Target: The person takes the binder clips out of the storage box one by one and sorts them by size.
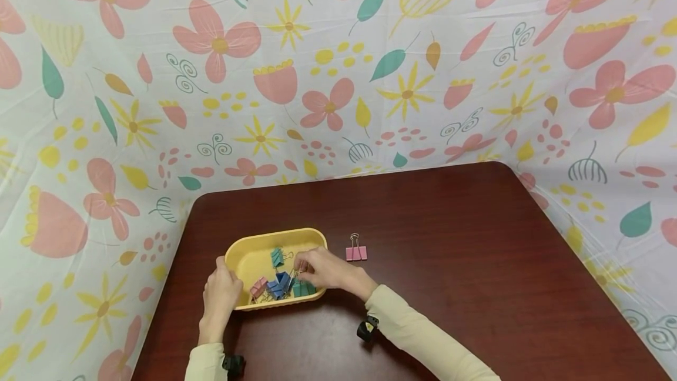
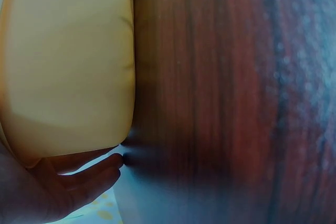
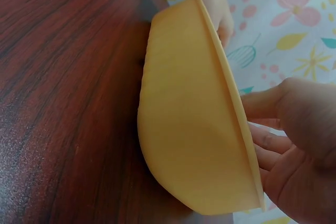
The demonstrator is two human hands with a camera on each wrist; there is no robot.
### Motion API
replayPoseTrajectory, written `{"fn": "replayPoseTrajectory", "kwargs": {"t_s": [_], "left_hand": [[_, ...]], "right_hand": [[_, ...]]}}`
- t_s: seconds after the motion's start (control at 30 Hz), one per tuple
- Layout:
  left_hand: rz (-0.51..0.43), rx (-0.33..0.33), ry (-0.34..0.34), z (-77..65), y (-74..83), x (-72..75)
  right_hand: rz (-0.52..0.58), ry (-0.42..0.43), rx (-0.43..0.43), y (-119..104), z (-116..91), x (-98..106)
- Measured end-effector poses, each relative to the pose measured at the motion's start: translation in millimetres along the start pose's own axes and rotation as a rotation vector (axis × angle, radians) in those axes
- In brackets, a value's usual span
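A yellow plastic basket (image 1: 248, 251) stands on the table, holding several binder clips. My left hand (image 1: 221, 290) grips its left end; in the left wrist view the fingers (image 2: 94, 182) lie along its outer wall. Over the right end, my right hand (image 1: 322, 267) reaches inside and pinches at the wire handles of a teal binder clip (image 1: 304, 288); the fingertips are partly hidden. Beside that clip lie blue binder clips (image 1: 278, 285) and a pink binder clip (image 1: 258, 288). Another teal binder clip (image 1: 277, 257) rests farther back. In the right wrist view, the basket's wall (image 3: 189, 114) hides the clips.
A pink binder clip (image 1: 357, 253) with its handles pointing away sits on the table just right of the basket. The dark reddish-brown table (image 1: 449, 251) extends to the right. Flower-printed cloth (image 1: 328, 75) hangs behind and at both sides.
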State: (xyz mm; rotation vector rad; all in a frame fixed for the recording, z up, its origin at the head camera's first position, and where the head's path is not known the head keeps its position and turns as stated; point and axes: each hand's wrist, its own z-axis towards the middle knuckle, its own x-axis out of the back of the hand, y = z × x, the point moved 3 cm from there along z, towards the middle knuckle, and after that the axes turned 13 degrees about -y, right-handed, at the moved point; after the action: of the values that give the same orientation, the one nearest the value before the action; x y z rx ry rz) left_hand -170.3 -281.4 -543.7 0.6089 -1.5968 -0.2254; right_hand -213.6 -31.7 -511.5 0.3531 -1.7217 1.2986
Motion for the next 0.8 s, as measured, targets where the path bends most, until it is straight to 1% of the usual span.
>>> {"fn": "replayPoseTrajectory", "kwargs": {"t_s": [0.13, 0.27, 0.33, 0.5, 0.57, 0.8], "left_hand": [[0.002, 0.003, -0.007, 0.0, 0.2, -0.1], [0.002, 0.002, -0.003, 0.0, 0.4, 0.1], [0.001, 0.003, 0.000, -0.2, 0.3, 0.1], [0.000, 0.006, -0.002, 0.1, -0.7, -0.2], [0.001, 0.006, -0.009, 0.7, -1.2, -0.6], [-0.001, 0.006, -0.015, 0.1, -0.9, -0.1]], "right_hand": [[-0.027, 0.013, 0.024, -0.2, -0.3, 0.2], [-0.014, 0.012, 0.037, 0.0, 0.1, 0.5], [0.001, 0.012, 0.038, 0.8, 0.5, 0.5], [0.087, 0.023, 0.037, 2.8, 1.0, 0.8], [0.101, 0.032, 0.033, 2.9, 0.9, 1.2], [0.067, 0.088, 0.024, 1.9, -0.1, 4.2]]}}
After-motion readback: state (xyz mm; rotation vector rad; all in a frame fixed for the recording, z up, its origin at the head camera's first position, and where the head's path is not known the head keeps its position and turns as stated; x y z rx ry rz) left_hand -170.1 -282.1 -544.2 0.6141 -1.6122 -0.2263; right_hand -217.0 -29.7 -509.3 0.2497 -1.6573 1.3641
